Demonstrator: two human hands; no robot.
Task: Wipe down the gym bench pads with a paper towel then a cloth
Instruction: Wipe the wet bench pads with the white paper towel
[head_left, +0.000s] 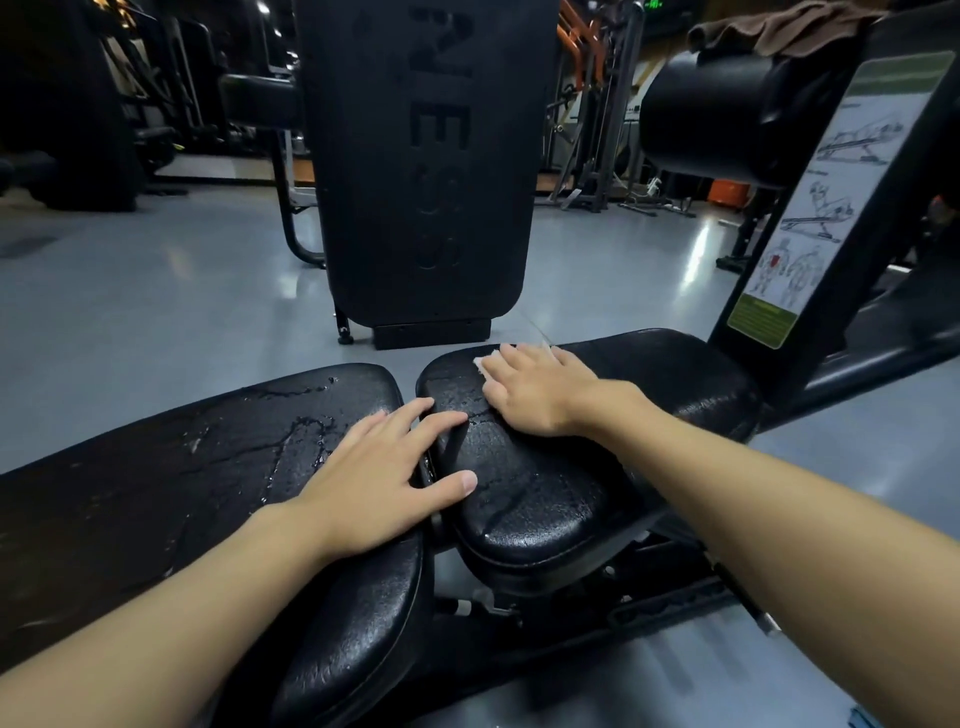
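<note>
The right hand (535, 392) is lying flat with straight fingers and is pressing a white paper towel (485, 365) onto the far part of the seat pad (545, 499). Only the edges of the towel are showing beside the fingers. The left hand (379, 483) is holding nothing. Its fingers are spreading wide and resting across the gap between the long pad (182, 457) and the seat pad, with the thumb touching the seat pad. Water drops (306, 431) are shining on the long pad near this hand. A brown cloth (779, 26) is hanging over the round pad (717, 119) at the upper right, well apart from both hands. Below this pad, far away on the floor (130, 312), an orange thing (730, 189) is standing, perhaps a bin; what is in it I cannot tell.
</note>
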